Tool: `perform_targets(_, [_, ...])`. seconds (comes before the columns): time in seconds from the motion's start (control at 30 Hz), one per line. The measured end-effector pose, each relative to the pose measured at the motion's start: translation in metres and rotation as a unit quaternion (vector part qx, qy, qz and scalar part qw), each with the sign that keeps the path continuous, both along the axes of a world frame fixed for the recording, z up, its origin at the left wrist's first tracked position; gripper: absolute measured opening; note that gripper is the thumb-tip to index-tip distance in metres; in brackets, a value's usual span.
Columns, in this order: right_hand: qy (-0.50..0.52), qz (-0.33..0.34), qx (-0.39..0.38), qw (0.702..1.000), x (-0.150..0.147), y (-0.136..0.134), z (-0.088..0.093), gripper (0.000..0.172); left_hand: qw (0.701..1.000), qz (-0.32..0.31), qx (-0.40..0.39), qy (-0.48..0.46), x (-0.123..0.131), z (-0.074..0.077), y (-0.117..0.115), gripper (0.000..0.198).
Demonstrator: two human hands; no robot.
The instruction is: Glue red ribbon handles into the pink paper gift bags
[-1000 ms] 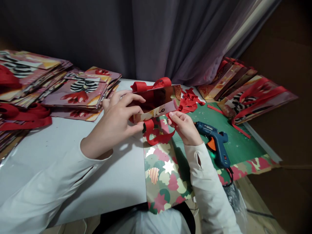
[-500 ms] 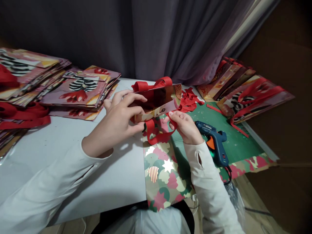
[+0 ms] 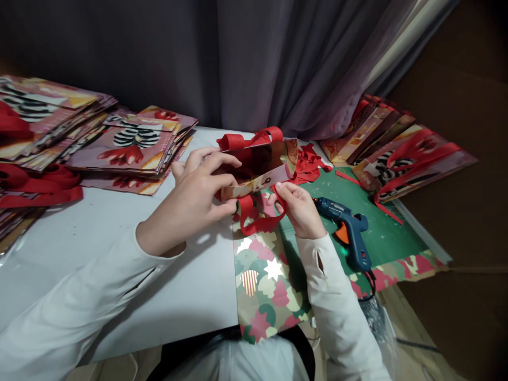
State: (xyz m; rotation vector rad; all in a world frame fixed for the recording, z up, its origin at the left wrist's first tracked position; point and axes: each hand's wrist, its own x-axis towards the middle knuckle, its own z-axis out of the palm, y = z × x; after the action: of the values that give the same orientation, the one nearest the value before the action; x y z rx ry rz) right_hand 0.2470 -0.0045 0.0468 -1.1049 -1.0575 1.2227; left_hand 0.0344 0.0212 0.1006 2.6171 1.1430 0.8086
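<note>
Steadying the bag (image 3: 257,184) gripped in the half-curled left hand (image 3: 194,193) should help the right hand (image 3: 302,210) guide its pinched ribbon (image 3: 254,228) untwisted.

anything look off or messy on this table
Mildly untidy: at left, the folded bags lie in skewed stacks, edges out of line. A heap of red ribbon is jumbled just beyond the right hand. The glue gun lies on its side. I see no spill or damage.
</note>
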Motion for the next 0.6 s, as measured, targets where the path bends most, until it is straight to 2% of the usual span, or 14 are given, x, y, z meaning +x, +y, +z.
perform_targets(0.23, [-0.027,-0.025,0.026,0.999,-0.0028,0.0001,0.0020,0.048,1.000,0.001,0.004,-0.007,-0.0004,-0.0039,0.0019,0.017])
perform_targets(0.4, [-0.024,-0.026,0.038,0.999,-0.0017,-0.0006,0.0016,0.037,1.000,-0.002,-0.006,-0.010,0.0003,-0.0015,0.0010,0.018])
perform_targets(0.6, [-0.022,-0.044,0.012,0.999,-0.0041,0.0013,0.0023,0.027,1.000,-0.005,-0.011,-0.009,0.0007,-0.0019,0.0013,0.017])
